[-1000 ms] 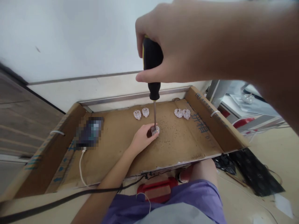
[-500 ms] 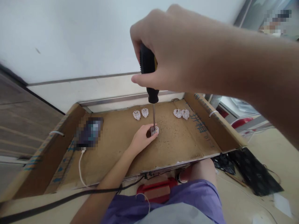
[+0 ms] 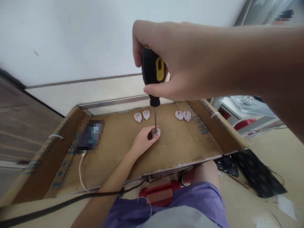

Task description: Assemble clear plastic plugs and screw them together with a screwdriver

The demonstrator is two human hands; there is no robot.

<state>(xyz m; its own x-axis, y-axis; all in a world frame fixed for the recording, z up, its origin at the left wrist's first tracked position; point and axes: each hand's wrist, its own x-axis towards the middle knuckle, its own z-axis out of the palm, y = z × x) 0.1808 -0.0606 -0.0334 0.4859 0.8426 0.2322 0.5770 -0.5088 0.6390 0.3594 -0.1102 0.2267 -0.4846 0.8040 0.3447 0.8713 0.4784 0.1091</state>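
Observation:
My right hand (image 3: 156, 60) is closed around the black and yellow handle of a screwdriver (image 3: 155, 115), which stands upright. The screwdriver's tip meets a small clear plug part (image 3: 156, 134) on the cardboard. Thumb and fingers of my left hand (image 3: 144, 139) pinch that part from the left and hold it down. Further back lie more clear plug parts with metal pins: a pair (image 3: 142, 116) behind my left hand and another pair (image 3: 183, 115) to the right. The exact spot where the tip sits is too small to make out.
The cardboard-lined tray (image 3: 114, 148) has raised side walls, with dark specks scattered on its floor. A blurred phone (image 3: 89, 136) lies at left on a white cable (image 3: 81, 171). A black cable (image 3: 71, 201) crosses the front left. A red stool (image 3: 159, 193) shows below.
My right hand has turned with the screwdriver, and its knuckles sit lower. More of the handle's yellow patch now shows. My left hand still pins the plug part.

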